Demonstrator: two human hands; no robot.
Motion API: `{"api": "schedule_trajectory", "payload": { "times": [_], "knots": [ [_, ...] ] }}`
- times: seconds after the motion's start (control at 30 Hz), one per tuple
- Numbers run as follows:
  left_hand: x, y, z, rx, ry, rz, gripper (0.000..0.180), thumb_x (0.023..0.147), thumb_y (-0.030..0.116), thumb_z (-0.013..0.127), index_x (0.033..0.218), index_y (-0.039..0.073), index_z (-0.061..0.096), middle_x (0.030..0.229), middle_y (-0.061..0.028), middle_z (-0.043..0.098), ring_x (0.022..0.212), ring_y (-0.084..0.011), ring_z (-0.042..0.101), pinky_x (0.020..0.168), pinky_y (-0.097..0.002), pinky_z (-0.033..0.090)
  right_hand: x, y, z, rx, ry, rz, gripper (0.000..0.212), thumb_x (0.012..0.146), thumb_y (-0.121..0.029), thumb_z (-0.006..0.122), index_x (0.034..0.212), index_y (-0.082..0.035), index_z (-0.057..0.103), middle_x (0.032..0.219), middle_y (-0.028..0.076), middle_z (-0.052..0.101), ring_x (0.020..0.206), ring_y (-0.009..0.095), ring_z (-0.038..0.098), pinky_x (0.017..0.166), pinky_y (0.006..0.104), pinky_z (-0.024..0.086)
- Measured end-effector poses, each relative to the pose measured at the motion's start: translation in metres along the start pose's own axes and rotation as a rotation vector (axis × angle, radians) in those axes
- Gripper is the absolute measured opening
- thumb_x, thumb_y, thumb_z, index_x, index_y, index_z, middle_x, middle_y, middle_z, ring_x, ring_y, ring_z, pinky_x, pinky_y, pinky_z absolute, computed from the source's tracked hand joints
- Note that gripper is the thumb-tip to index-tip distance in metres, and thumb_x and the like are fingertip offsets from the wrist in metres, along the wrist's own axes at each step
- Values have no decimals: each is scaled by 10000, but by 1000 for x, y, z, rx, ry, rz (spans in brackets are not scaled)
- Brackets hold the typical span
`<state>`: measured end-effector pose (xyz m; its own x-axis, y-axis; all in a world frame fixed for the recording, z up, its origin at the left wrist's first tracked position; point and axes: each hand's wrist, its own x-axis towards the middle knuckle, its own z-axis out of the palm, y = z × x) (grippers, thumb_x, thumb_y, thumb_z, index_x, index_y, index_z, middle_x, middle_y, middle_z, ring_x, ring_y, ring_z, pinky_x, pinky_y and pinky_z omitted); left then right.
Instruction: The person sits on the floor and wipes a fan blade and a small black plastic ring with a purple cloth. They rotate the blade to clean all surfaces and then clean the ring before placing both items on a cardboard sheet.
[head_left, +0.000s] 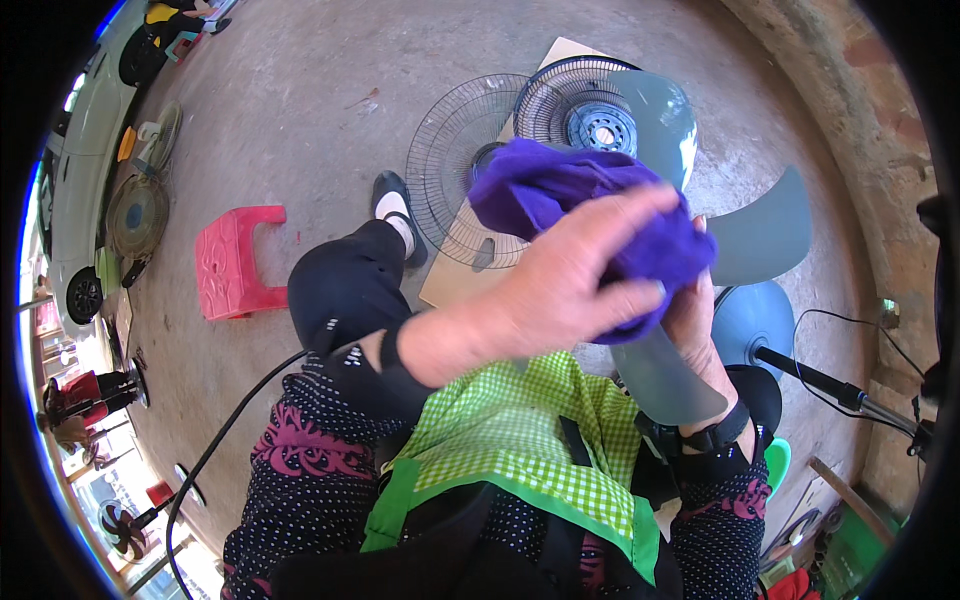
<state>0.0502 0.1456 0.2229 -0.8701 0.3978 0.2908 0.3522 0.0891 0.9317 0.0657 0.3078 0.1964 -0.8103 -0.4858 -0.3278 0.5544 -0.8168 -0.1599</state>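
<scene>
My left hand (545, 300) grips a bunched purple cloth (560, 185), its fingers slightly smeared by motion. The cloth covers the middle of a grey three-bladed fan blade (765, 232), which is tilted above my lap. From the right, my right hand (690, 320) holds the fan blade near its centre; fingertips show at the cloth's edge, while the rest of its fingers are hidden. Beyond the cloth, a round wire fan guard (455, 120) and a second dark guard with a blue-grey hub (603, 128) lie on a piece of cardboard (445, 285).
A red plastic stool (235, 262) stands on the left. To the right are a blue round fan base (750, 315) with a dark pole (810, 378) and a loose cable. Fan parts (138, 215) lie near a parked car (90, 170). A brick wall (885, 130) borders the right side.
</scene>
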Motion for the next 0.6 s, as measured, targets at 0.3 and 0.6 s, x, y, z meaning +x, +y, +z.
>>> {"api": "schedule_trajectory", "payload": {
  "times": [0.3, 0.6],
  "knots": [
    [-8, 0, -6, 501, -336, 174, 460, 669, 99, 728, 1108, 128, 593, 1049, -50, 603, 1112, -259, 548, 823, -405, 474, -4, -2, -1, -287, 129, -53, 757, 966, -632, 268, 1331, 3, 460, 1279, 191, 543, 1183, 289, 556, 1011, 421, 467],
    [2, 13, -56, 187, -561, -71, 267, 663, -33, 647, 913, 60, 629, 875, -62, 634, 875, -235, 596, 786, -327, 478, 1, -4, 14, -120, 233, -115, 781, 958, -649, 267, 1390, -13, 401, 1347, 166, 513, 1206, 284, 538, 1054, 403, 415]
  ]
}}
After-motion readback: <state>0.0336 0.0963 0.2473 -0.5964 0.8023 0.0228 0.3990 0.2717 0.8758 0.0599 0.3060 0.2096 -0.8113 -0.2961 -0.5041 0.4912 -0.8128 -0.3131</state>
